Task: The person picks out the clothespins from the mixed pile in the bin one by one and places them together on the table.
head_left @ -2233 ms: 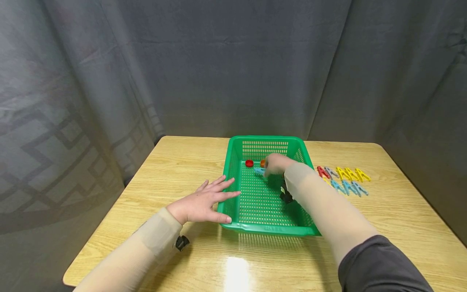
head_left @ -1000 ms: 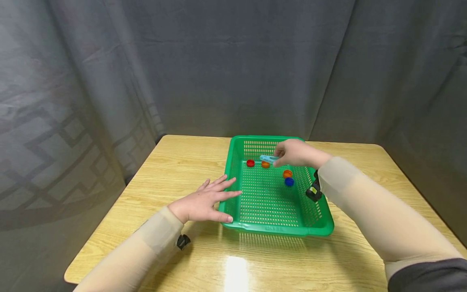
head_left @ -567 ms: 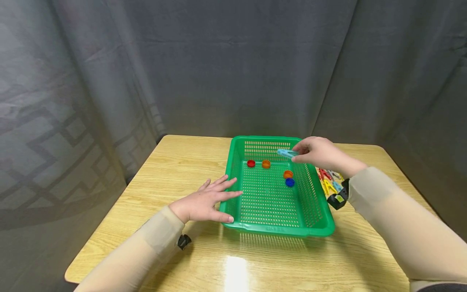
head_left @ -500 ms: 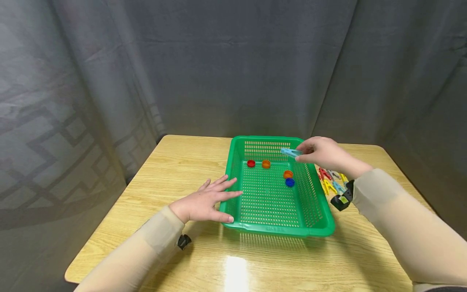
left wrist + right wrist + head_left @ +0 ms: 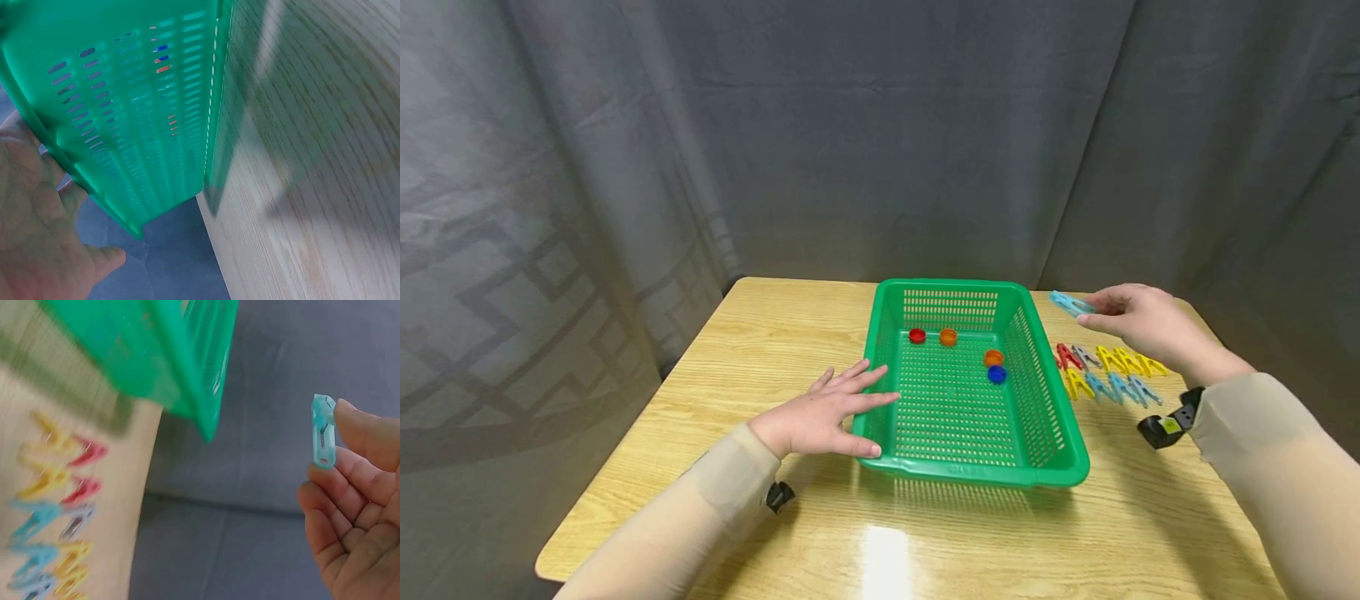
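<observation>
My right hand (image 5: 1150, 325) pinches a light blue clothespin (image 5: 1070, 303) between thumb and fingers. It holds it in the air to the right of the green plastic basket (image 5: 977, 473); the right wrist view shows the same clothespin (image 5: 324, 432) from below. My left hand (image 5: 823, 417) lies with spread, straight fingers over the basket's left rim. On the table right of the basket, several clothespins lie in two rows: a red clothespin (image 5: 1068, 356), a grey clothespin (image 5: 1086, 357), yellow ones such as this yellow clothespin (image 5: 1078, 383), and light blue ones.
Inside the basket sit a red cap (image 5: 917, 336), an orange cap (image 5: 948, 337), a second orange cap (image 5: 994, 358) and a blue cap (image 5: 997, 374). The wooden table (image 5: 760, 358) ends at a grey curtain (image 5: 880, 167) behind and at both sides.
My right hand took the light blue clothespin from inside the basket, lifted it and carried it right, past the basket's right rim. The left hand has stayed on the left rim.
</observation>
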Demonstrator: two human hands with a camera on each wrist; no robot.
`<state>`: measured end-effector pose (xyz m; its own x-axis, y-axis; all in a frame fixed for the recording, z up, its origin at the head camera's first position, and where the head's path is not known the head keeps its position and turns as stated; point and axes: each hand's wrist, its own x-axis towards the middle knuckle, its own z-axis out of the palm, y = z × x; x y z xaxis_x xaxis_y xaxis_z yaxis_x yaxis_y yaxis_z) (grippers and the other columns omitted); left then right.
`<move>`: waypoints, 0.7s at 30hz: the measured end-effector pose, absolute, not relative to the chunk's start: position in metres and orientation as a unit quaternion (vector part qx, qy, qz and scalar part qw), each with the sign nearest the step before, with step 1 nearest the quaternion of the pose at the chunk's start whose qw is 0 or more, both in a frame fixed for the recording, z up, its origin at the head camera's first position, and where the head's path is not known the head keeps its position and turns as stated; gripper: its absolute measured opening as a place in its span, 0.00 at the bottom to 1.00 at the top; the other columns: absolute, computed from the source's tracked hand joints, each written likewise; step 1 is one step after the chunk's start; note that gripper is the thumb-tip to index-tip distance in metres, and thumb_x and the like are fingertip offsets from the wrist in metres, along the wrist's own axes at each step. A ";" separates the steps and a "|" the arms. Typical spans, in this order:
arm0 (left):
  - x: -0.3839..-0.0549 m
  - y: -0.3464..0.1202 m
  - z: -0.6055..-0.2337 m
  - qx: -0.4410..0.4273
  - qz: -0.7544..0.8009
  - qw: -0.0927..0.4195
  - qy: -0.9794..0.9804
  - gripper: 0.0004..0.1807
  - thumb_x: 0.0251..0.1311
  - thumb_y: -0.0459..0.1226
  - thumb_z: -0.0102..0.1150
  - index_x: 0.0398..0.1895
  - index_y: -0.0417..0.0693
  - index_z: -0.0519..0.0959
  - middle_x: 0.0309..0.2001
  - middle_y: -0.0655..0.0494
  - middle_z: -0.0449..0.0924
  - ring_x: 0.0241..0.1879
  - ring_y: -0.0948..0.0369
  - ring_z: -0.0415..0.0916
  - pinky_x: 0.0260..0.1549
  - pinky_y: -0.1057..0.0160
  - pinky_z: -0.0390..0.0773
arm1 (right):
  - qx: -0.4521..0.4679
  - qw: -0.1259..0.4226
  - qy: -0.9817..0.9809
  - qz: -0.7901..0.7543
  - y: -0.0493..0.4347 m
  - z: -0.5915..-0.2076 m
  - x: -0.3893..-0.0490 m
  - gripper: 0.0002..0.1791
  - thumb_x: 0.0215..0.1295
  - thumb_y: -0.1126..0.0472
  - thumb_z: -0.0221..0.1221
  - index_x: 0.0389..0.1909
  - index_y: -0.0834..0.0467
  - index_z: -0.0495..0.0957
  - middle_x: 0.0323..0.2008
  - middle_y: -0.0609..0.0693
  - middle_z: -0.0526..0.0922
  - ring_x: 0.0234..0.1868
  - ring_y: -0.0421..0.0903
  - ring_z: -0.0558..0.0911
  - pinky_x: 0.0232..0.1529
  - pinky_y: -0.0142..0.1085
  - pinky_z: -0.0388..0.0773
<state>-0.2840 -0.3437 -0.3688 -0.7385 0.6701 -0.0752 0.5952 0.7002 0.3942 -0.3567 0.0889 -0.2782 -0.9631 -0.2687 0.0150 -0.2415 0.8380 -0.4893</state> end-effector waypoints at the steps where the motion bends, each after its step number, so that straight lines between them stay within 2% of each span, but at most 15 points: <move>1: -0.284 -0.344 -0.369 0.345 0.174 0.106 0.916 0.43 0.55 0.69 0.50 0.74 0.71 0.55 0.76 0.70 0.31 0.75 0.61 0.24 0.66 0.38 0.32 | -0.125 0.029 0.960 -0.250 0.095 -0.280 -0.356 0.36 0.67 0.41 0.55 0.61 0.68 0.70 0.54 0.67 0.73 0.50 0.61 0.74 0.48 0.58 0.72; 5: -0.284 -0.344 -0.369 0.344 0.172 0.105 0.917 0.43 0.55 0.69 0.50 0.74 0.71 0.55 0.76 0.69 0.32 0.75 0.61 0.24 0.66 0.38 0.32 | -0.098 0.025 0.964 -0.246 0.117 -0.291 -0.355 0.40 0.65 0.36 0.53 0.61 0.68 0.68 0.55 0.69 0.71 0.52 0.64 0.72 0.48 0.59 0.70; 10: -0.283 -0.344 -0.369 0.342 0.175 0.106 0.917 0.43 0.56 0.69 0.51 0.74 0.71 0.55 0.76 0.69 0.32 0.75 0.61 0.25 0.67 0.38 0.32 | -0.065 0.019 0.966 -0.248 0.144 -0.309 -0.355 0.42 0.66 0.35 0.52 0.60 0.71 0.67 0.55 0.71 0.69 0.52 0.67 0.70 0.45 0.59 0.71; 16: -0.283 -0.345 -0.371 0.340 0.182 0.107 0.916 0.43 0.56 0.67 0.52 0.74 0.70 0.56 0.76 0.69 0.32 0.75 0.61 0.25 0.66 0.38 0.32 | -0.019 0.044 0.966 -0.254 0.176 -0.330 -0.353 0.44 0.69 0.35 0.47 0.63 0.74 0.62 0.58 0.75 0.64 0.53 0.72 0.68 0.43 0.59 0.71; 21: -0.283 -0.345 -0.372 0.339 0.180 0.107 0.917 0.44 0.55 0.70 0.50 0.74 0.72 0.55 0.76 0.70 0.32 0.75 0.61 0.24 0.67 0.38 0.32 | 0.009 0.063 0.964 -0.259 0.198 -0.347 -0.353 0.47 0.68 0.34 0.46 0.64 0.75 0.59 0.60 0.78 0.59 0.54 0.75 0.65 0.43 0.62 0.69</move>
